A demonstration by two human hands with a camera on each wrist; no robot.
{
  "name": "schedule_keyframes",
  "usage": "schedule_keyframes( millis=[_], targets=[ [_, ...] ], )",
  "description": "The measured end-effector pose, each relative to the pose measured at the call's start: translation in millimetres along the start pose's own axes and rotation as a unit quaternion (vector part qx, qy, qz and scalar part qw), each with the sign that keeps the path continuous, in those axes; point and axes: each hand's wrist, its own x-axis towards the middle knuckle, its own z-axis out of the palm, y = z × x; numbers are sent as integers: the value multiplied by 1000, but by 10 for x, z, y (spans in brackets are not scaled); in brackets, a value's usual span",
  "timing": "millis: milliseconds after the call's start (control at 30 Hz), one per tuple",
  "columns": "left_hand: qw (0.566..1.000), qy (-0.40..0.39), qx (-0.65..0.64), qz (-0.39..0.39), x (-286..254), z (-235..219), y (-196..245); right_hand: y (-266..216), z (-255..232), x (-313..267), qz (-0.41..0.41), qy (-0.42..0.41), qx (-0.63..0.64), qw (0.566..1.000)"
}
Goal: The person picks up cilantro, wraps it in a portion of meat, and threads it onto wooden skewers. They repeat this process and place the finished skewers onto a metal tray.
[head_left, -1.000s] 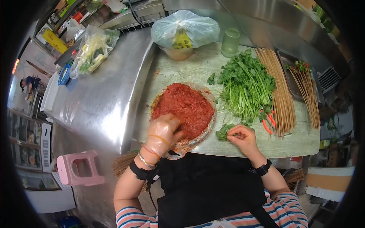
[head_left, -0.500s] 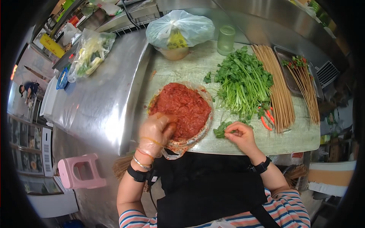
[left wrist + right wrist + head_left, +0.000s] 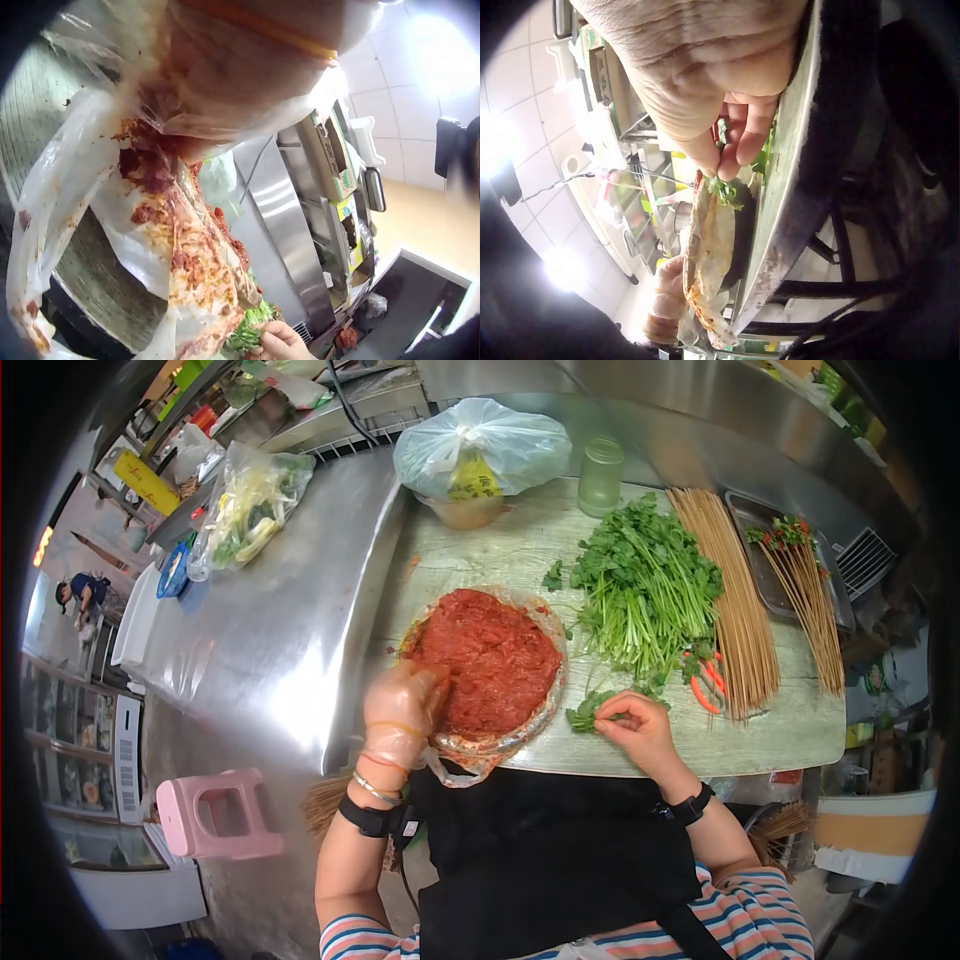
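Observation:
A mound of red minced meat (image 3: 490,660) fills a round vessel lined with a clear plastic bag (image 3: 468,768) on the board. At its left edge is my left hand (image 3: 398,705) in a clear glove with a yellow rubber band round the wrist. Its fingertips are hidden against the meat, and I cannot tell whether they hold any. My bare right hand (image 3: 640,728) pinches a small cilantro sprig (image 3: 724,193) between thumb and fingers, low at the board's front edge. Behind it lies a big heap of cilantro (image 3: 648,585), stems toward me.
Right of the heap lie orange-handled scissors (image 3: 706,695), bamboo skewers (image 3: 730,610) and a metal tray (image 3: 765,575) with red-tipped skewers over it. A bagged bowl (image 3: 480,455) and green glass jar (image 3: 600,478) stand behind. A steel counter (image 3: 280,590) adjoins on the left.
My left hand has drawn back from over the meat to its left edge. My right hand stays in nearly the same spot, pinching the cilantro. The head view has shifted slightly.

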Motion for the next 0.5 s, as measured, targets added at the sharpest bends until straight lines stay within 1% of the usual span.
schedule_keyframes(
  millis=[100,200,300,400,433,500],
  targets=[
    [997,-14,67,29,-34,-5,-13,-3,-1,7,2,3,3,1000],
    [996,-1,89,25,-30,-25,-67,-14,9,-3,-1,5,16,1000],
    [999,11,12,37,4,-56,19,-21,5,-2,-5,3,20,1000],
    [998,-45,-9,46,25,-55,69,-31,13,2,-1,0,15,1000],
    [998,-45,-25,41,1,1,49,-33,17,1,2,0,13,1000],
    [999,-29,-13,42,-18,83,-20,-28,20,-4,-5,1,13,1000]
  ],
)
